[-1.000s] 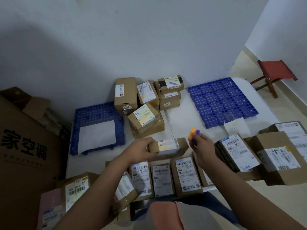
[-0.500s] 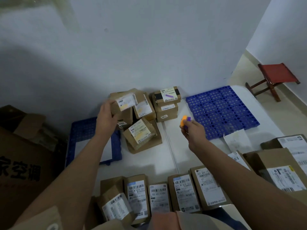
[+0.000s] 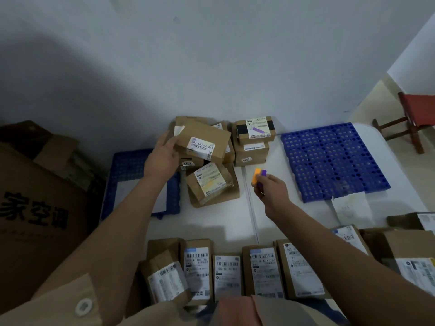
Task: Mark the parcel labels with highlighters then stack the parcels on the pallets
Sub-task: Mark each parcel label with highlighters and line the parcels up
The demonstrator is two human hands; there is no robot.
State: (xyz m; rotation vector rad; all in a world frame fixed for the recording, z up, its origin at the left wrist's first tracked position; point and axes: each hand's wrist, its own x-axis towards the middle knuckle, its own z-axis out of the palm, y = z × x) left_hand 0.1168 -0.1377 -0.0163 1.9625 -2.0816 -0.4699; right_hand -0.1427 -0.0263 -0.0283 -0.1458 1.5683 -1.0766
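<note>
Since half a second ago the left hand [image 3: 162, 158] has carried its parcel [image 3: 202, 142] further right onto the stack [image 3: 211, 165] at the far middle of the table [image 3: 211, 222], and the parcel is now lying label-up on top, its label reading "502 602 12 812"; the fingers are resting against the parcel's left end, loosely curled round its edge. The right hand [image 3: 270, 189] is hovering where it was, pinching the orange and purple highlighters [image 3: 259, 176] upright between curled fingers. A box [image 3: 255, 129] in the stack is showing a purple streak on its label, another [image 3: 209, 182] a yellow one. The right blue pallet [image 3: 329, 161] is lying bare; the left pallet [image 3: 131, 168] is carrying a white sheet. A row of unmarked parcels [image 3: 226, 271] is lying along the near edge, and a big carton [image 3: 35, 208] printed "家空调" is standing at far left.
</note>
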